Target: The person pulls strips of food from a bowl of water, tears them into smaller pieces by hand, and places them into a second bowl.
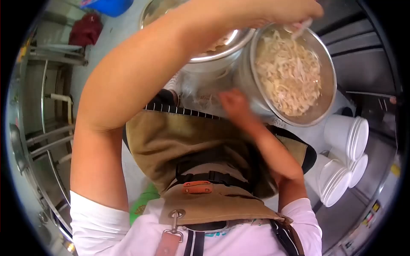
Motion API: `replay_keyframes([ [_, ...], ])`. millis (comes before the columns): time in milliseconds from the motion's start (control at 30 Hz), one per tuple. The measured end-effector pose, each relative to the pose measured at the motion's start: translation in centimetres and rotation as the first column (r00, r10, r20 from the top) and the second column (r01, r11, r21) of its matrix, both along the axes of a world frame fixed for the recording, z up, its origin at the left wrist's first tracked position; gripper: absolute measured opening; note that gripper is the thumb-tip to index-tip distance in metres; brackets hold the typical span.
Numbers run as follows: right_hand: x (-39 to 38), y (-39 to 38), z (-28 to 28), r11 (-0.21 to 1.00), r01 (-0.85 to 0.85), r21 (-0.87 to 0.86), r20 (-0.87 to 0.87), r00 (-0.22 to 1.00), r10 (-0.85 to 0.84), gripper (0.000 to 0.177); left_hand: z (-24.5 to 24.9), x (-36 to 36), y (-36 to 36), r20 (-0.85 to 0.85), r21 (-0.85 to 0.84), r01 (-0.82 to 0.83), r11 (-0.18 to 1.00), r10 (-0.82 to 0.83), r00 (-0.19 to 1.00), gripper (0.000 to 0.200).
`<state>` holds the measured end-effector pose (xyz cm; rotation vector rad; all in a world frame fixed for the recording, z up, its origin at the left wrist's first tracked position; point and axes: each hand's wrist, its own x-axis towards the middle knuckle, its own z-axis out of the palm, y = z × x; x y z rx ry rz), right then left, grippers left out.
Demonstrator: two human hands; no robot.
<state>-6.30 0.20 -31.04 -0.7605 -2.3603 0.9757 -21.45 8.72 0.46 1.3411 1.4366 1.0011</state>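
My left hand [294, 10] reaches across to the upper right, over the far rim of a round metal basin [328, 85]. Its closed fingers pinch a pale pinkish strip [303, 29] that hangs down over the basin. Many pale, wet strips [290, 72] lie in cloudy liquid inside. Lower down, my right hand [235, 104] is smeared by motion beside a crumpled clear plastic bag [205, 89], left of the basin. Another metal basin [215, 56] stands to the left, partly hidden behind my left forearm, with more pale pieces in it.
Several white lidded buckets [335, 183] stand at the right by dark metal cabinets [371, 102]. A metal rack [45, 102] runs along the left. At the top left are a blue tub [113, 6] and a dark red cloth-like bundle [86, 29]. A green item [147, 198] lies below.
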Motion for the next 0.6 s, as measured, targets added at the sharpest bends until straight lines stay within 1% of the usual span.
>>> replay_keyframes([
  [67, -1.2, -0.6, -4.7, 0.997, 0.018, -0.071, 0.124, 0.992, -0.009, 0.02, 1.0, -0.4, -1.1, 0.011, -0.152, -0.097, 0.984, 0.099, 0.995, 0.021],
  [100, -2.0, -0.7, -7.0, 0.995, 0.033, -0.096, 0.18, 0.984, -0.015, 0.02, 0.7, -1.6, -1.2, -0.174, 0.023, 0.001, 1.0, 0.003, 0.985, 0.019],
  [133, -2.3, -0.8, -11.2, 0.997, -0.052, -0.065, 0.242, 0.968, 0.066, 0.019, 0.4, -2.7, -1.2, -0.366, 0.194, 0.097, 0.976, -0.02, 0.931, 0.018],
  [167, -2.2, -0.6, -16.2, 0.989, -0.141, -0.041, 0.305, 0.941, 0.146, 0.018, -1.5, -4.5, -0.5, -0.711, 0.458, 0.423, 0.782, 0.037, 0.702, 0.016],
  [200, -2.2, -0.3, -18.9, 0.973, -0.229, -0.021, 0.368, 0.903, 0.221, 0.018, -2.4, -5.0, -0.1, -0.838, 0.456, 0.575, 0.679, 0.111, 0.533, 0.015],
  [233, -2.4, 0.3, -19.5, 0.959, -0.276, -0.06, 0.457, 0.847, 0.272, 0.018, -3.3, -5.5, 0.3, -0.898, 0.439, 0.706, 0.556, 0.237, 0.371, 0.015],
  [267, -2.8, 0.7, -19.9, 0.943, -0.316, -0.103, 0.538, 0.779, 0.32, 0.019, -3.4, -4.3, 1.2, -0.91, 0.403, 0.651, 0.643, 0.209, 0.358, 0.015],
  [300, -3.2, 0.8, -19.8, 0.926, -0.349, -0.147, 0.611, 0.703, 0.362, 0.02, -3.2, -3.8, 1.1, -0.92, 0.363, 0.591, 0.72, 0.179, 0.347, 0.014],
  [333, -3.5, 0.9, -19.6, 0.942, -0.279, -0.185, 0.631, 0.701, 0.332, 0.02, -3.5, -3.8, 0.5, -0.755, 0.42, 0.373, 0.827, 0.09, 0.65, 0.014],
  [367, -3.6, 1.1, -18.5, 0.955, -0.204, -0.216, 0.655, 0.694, 0.297, 0.02, -3.5, -3.9, -0.6, -0.438, 0.449, 0.123, 0.885, 0.098, 0.894, 0.015],
  [400, -3.7, 1.2, -17.3, 0.963, -0.122, -0.241, 0.681, 0.686, 0.257, 0.021, -3.3, -3.3, -1.8, -0.722, 0.554, 0.25, 0.794, 0.308, 0.62, 0.015],
  [433, -3.5, 0.9, -16.1, 0.968, -0.099, -0.232, 0.659, 0.716, 0.231, 0.023, -3.2, -3.1, -1.6, -0.795, 0.565, 0.373, 0.736, 0.363, 0.487, 0.014],
  [467, -3.2, 0.2, -14.8, 0.974, -0.068, -0.214, 0.634, 0.749, 0.191, 0.025, -3.2, -2.9, -1.4, -0.825, 0.565, 0.488, 0.665, 0.444, 0.35, 0.014],
  [500, -3.0, 0.1, -13.2, 0.983, -0.027, -0.182, 0.606, 0.784, 0.134, 0.026, -3.4, -3.3, 0.7, -0.825, 0.561, 0.565, 0.605, 0.351, 0.443, 0.013],
  [533, -3.0, -0.2, -10.4, 0.986, -0.014, -0.166, 0.418, 0.905, 0.083, 0.024, -3.7, -2.9, 2.0, -0.763, 0.646, 0.594, 0.48, 0.409, 0.501, 0.013],
  [567, -2.5, -0.5, -6.3, 0.989, -0.006, -0.146, 0.21, 0.977, 0.037, 0.021, -4.1, -2.6, 3.4, -0.693, 0.715, 0.61, 0.343, 0.461, 0.554, 0.013],
  [600, -1.9, -0.3, -0.1, 0.989, 0.009, -0.145, 0.134, 0.991, 0.01, 0.023, -2.1, -2.6, 2.5, -0.603, 0.661, 0.435, 0.611, 0.088, 0.793, 0.011],
])
